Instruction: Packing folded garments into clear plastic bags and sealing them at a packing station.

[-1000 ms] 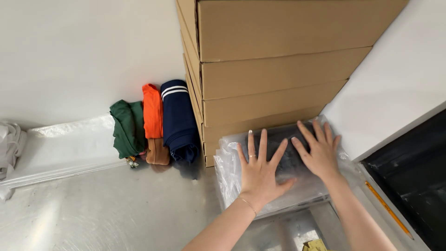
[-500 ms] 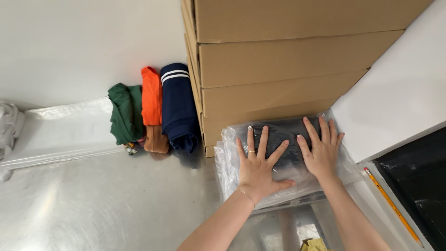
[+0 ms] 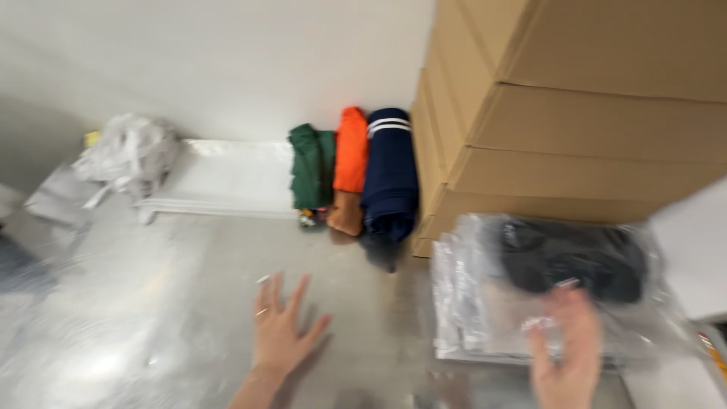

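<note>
Bagged dark garment (image 3: 575, 261) is seen at 4 o'clock in the view, lying on top of a pile of clear bags (image 3: 469, 303) set against the foot of the carton stack (image 3: 575, 129); the cartons serve as a backstop that keeps the slippery pile square. Right hand (image 3: 568, 356) is laid on the near edge of the bag, fingers spread and flat, pressing rather than gripping, probably to flatten the plastic, though blur leaves the contact uncertain. Left hand (image 3: 280, 333) is held at 6 o'clock, just above or on the steel table (image 3: 151, 318), fingers splayed and holding nothing. Three rolled garments, green (image 3: 312, 176), orange (image 3: 350, 163) and navy (image 3: 390, 174), are stood against the wall at 12 o'clock, beside the cartons. Crumpled plastic (image 3: 125, 155) is noted at 10 o'clock, on a white tray (image 3: 227, 182).
</note>
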